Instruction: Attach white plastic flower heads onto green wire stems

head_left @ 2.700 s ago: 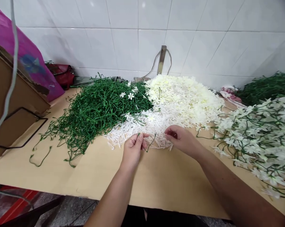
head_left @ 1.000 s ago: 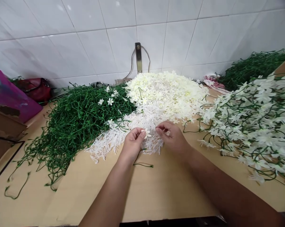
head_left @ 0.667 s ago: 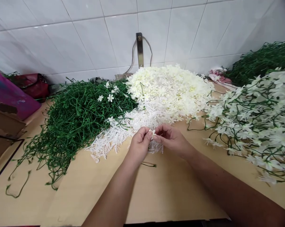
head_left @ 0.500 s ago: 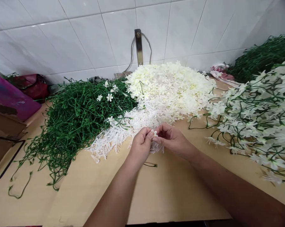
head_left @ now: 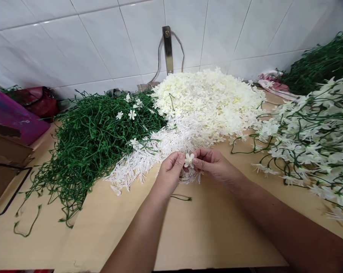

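A single white artificial flower (head_left: 189, 160) faces up between my two hands, just in front of the white heaps. My right hand (head_left: 213, 163) pinches its right petal between thumb and fingertips. On the other side, my left hand (head_left: 173, 166) has thumb and fingers closed at the flower's left edge; the exact grip point is partly hidden. Beneath and behind the hands lie thin white stamens (head_left: 140, 163) in a loose heap. A green plastic stem (head_left: 182, 198) rests on the table below my wrists.
Green stems (head_left: 94, 132) are piled at left, loose white flower heads (head_left: 208, 98) at the back. Assembled flowers on stems (head_left: 310, 144) cover the right side. A cardboard box (head_left: 6, 163) stands at far left; a metal bracket (head_left: 167, 49) is on the tiled wall.
The flower between my fingers has come into fuller view, its petals now spread and facing up. My hands have moved slightly apart. The camera view has shifted a little.
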`<state>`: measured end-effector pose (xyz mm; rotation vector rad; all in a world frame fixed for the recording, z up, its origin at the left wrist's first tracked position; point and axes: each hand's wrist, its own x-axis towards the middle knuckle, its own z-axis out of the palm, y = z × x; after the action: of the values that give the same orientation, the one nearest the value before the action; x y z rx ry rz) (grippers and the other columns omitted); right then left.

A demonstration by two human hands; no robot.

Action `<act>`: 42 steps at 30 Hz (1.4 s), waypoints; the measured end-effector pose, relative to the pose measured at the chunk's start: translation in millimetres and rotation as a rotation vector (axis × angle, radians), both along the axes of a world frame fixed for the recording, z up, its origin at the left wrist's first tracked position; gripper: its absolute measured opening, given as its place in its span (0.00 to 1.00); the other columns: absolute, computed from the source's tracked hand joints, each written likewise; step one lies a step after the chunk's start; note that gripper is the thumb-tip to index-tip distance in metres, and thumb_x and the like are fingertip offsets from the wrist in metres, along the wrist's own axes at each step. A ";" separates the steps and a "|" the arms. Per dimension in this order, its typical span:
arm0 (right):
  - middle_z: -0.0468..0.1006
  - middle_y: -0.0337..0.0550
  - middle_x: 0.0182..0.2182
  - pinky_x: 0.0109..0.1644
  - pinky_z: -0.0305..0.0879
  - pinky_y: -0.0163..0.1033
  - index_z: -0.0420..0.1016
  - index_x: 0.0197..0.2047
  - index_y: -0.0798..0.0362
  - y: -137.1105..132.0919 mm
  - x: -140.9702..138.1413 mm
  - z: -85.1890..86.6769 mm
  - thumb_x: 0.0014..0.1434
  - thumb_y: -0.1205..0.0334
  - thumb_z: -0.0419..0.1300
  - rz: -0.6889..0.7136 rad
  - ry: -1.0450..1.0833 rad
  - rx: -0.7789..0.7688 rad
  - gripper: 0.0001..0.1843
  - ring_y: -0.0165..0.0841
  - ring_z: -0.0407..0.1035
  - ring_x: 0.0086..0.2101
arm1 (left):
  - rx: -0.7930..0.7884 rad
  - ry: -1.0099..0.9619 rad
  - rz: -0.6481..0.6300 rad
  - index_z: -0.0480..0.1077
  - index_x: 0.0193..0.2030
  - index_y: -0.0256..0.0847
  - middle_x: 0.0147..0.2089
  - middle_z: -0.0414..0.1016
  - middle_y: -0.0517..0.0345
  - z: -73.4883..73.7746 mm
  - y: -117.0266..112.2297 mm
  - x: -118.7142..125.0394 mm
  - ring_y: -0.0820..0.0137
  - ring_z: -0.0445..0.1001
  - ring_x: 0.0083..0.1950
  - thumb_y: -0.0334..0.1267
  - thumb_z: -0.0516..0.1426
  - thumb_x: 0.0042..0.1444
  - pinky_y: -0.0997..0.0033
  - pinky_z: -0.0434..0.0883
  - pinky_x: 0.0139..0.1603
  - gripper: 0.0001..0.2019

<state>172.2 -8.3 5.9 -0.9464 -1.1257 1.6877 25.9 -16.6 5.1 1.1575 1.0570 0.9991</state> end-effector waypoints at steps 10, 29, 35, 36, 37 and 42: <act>0.64 0.34 0.20 0.25 0.55 0.32 0.66 0.26 0.55 -2.7 -1.8 -1.9 0.43 0.53 0.64 -0.171 -0.242 0.203 0.15 0.24 0.57 0.22 | 0.295 0.314 0.128 0.64 0.28 0.39 0.25 0.61 0.63 4.0 0.9 -1.0 0.77 0.59 0.25 0.39 0.55 0.50 0.76 0.59 0.26 0.06; 0.66 0.36 0.21 0.25 0.56 0.32 0.69 0.27 0.56 -5.3 -1.9 -0.4 0.47 0.56 0.61 -0.078 -0.193 0.155 0.11 0.23 0.58 0.22 | 0.820 0.865 0.121 0.68 0.32 0.40 0.30 0.69 0.58 4.8 -2.7 -1.7 0.71 0.66 0.34 0.30 0.51 0.53 0.69 0.60 0.36 0.05; 0.67 0.36 0.21 0.25 0.57 0.33 0.69 0.26 0.55 -5.0 -2.6 2.5 0.45 0.54 0.62 -0.080 -0.180 0.146 0.12 0.25 0.59 0.22 | 0.824 0.873 0.132 0.67 0.32 0.41 0.30 0.69 0.58 4.2 -3.3 -0.8 0.71 0.67 0.34 0.29 0.51 0.52 0.69 0.60 0.36 0.05; 0.66 0.36 0.20 0.25 0.57 0.33 0.69 0.26 0.55 -4.8 -2.7 3.0 0.45 0.54 0.62 -0.081 -0.178 0.148 0.13 0.25 0.59 0.22 | 0.831 0.879 0.133 0.67 0.32 0.41 0.30 0.69 0.58 4.1 -3.3 -1.0 0.71 0.66 0.34 0.29 0.51 0.52 0.69 0.60 0.36 0.06; 0.66 0.36 0.20 0.25 0.57 0.33 0.69 0.26 0.55 -4.6 -2.7 3.2 0.45 0.53 0.62 -0.080 -0.178 0.149 0.13 0.25 0.59 0.21 | 0.840 0.885 0.132 0.67 0.32 0.41 0.30 0.69 0.58 4.0 -3.1 -1.2 0.71 0.66 0.34 0.29 0.51 0.53 0.69 0.60 0.36 0.06; 0.65 0.35 0.20 0.25 0.57 0.32 0.67 0.26 0.55 -3.8 -2.0 1.6 0.47 0.53 0.61 -0.074 -0.174 0.148 0.13 0.24 0.58 0.21 | 0.905 0.903 0.153 0.69 0.32 0.41 0.32 0.70 0.57 1.6 -2.0 -2.2 0.71 0.66 0.34 0.30 0.50 0.53 0.69 0.61 0.36 0.07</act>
<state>170.2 -12.1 7.5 -1.0422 -1.2949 1.4639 23.7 -18.6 6.7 2.4441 1.4350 1.1277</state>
